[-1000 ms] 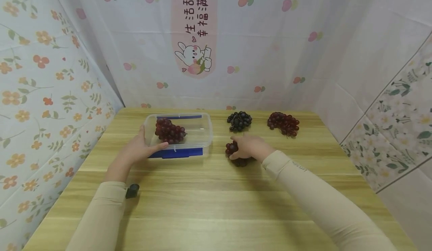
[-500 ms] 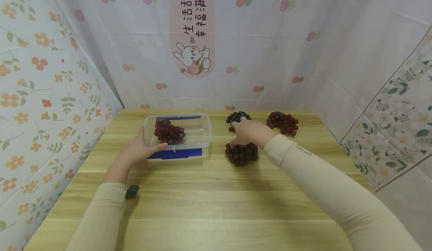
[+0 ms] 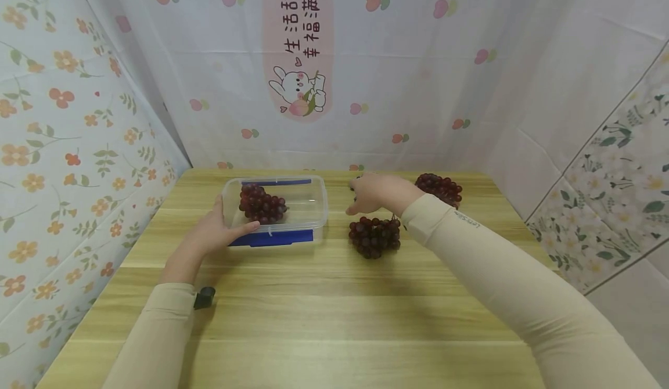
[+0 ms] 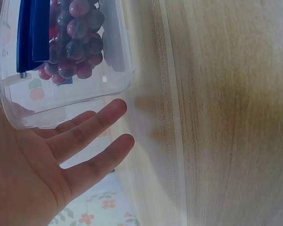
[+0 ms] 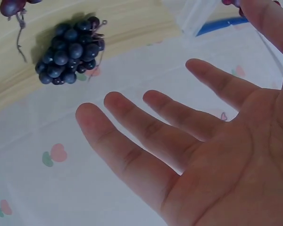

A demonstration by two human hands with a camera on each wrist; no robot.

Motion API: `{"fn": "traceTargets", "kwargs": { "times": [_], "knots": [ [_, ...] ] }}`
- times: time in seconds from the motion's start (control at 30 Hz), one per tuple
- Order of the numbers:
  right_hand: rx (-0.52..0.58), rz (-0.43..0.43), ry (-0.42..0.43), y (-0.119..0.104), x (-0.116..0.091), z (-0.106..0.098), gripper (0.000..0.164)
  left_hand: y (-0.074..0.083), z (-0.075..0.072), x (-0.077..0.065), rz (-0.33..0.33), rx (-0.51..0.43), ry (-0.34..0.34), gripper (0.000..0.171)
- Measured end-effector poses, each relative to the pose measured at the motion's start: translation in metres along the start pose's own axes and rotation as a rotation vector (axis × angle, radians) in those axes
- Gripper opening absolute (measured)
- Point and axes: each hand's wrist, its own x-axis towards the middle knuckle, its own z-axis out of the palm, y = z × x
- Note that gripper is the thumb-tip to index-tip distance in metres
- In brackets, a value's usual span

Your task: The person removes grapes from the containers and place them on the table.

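A clear plastic container [image 3: 308,208] with blue clasps holds a bunch of dark red grapes [image 3: 263,204]. At its left front corner, my left hand [image 3: 211,230] rests against it, thumb along the front rim. The left wrist view shows those fingers [image 4: 92,134] straight and spread. My right hand [image 3: 378,193] reaches over the back of the table with fingers extended, holding nothing. Beneath it, a bunch of black grapes [image 5: 70,52] is mostly hidden in the head view but plain in the right wrist view. Another dark red bunch [image 3: 373,238] lies just in front of the right hand.
Behind the right wrist, a further bunch of red grapes [image 3: 440,189] lies at the back right of the wooden table [image 3: 313,319]. Patterned cloth [image 3: 407,75] hangs along the back edge. A small dark object [image 3: 205,297] sits at the left wrist.
My right hand has moved back from the near red bunch to over the black grapes, uncovering the red ones. The left hand and container have stayed put.
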Motion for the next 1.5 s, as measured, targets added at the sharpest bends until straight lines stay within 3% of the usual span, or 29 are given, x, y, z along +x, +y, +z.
{"fn": "traceTargets", "kwargs": {
  "times": [0.3, 0.6, 0.8, 1.1, 1.33, 1.5],
  "knots": [
    [0.005, -0.052, 0.026, -0.022, 0.002, -0.017, 0.08, -0.004, 0.001, -0.002, -0.007, 0.018, -0.005, 0.147],
    [-0.049, -0.067, -0.036, -0.046, 0.016, -0.049, 0.082, -0.002, 0.0, 0.003, 0.007, 0.001, 0.017, 0.146],
    [-0.072, -0.101, -0.052, -0.062, 0.026, -0.059, 0.081, -0.002, 0.0, 0.003, 0.014, -0.014, 0.011, 0.146],
    [-0.13, -0.148, 0.0, -0.089, 0.044, -0.061, 0.074, -0.005, 0.0, 0.004, 0.011, -0.014, 0.005, 0.146],
    [-0.088, -0.261, 0.057, -0.109, 0.06, -0.049, 0.073, -0.006, 0.0, 0.005, 0.01, -0.011, -0.002, 0.146],
    [-0.069, -0.286, 0.1, -0.123, 0.069, -0.039, 0.07, -0.005, 0.0, 0.004, 0.02, -0.006, 0.005, 0.146]
  ]
}}
